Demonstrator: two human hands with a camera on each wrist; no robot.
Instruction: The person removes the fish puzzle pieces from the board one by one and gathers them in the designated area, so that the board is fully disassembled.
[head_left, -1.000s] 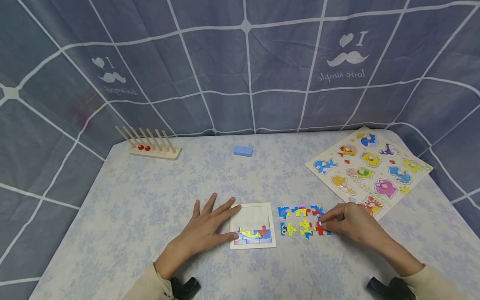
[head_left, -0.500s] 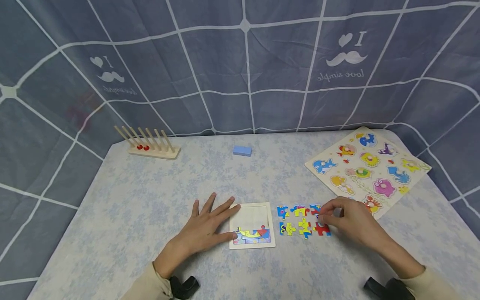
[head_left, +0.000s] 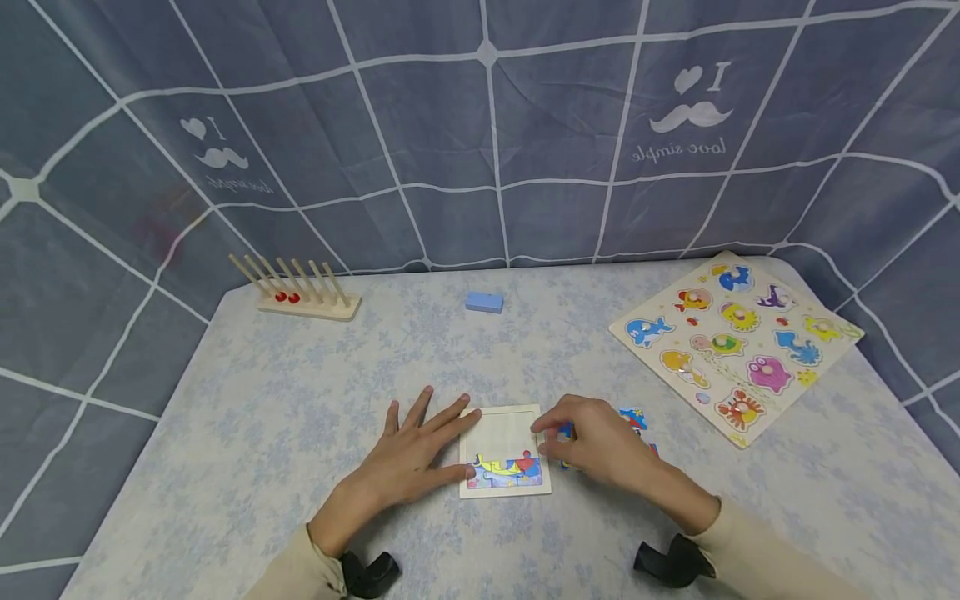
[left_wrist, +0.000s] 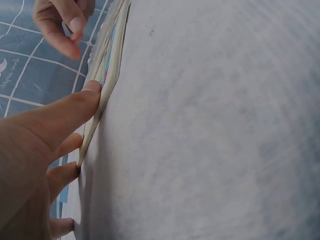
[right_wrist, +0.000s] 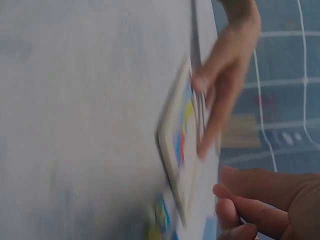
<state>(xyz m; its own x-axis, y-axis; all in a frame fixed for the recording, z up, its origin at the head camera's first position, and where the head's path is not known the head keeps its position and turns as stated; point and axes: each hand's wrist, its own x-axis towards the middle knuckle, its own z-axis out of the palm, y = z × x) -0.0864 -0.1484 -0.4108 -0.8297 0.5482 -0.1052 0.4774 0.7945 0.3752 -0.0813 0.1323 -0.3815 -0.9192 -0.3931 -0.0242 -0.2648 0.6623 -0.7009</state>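
Pieces [head_left: 632, 418] (unseen from left wrist) lie beside frame [head_left: 500, 430].

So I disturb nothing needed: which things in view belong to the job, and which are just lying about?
In the job:
puzzle tray
fitted pieces
loose pieces

Apparently just lying about:
peg stand
two red beads
blue block
sea-animal board

The puzzle tray [head_left: 504, 430] looks wooden, its pieces [head_left: 507, 472] glossy.
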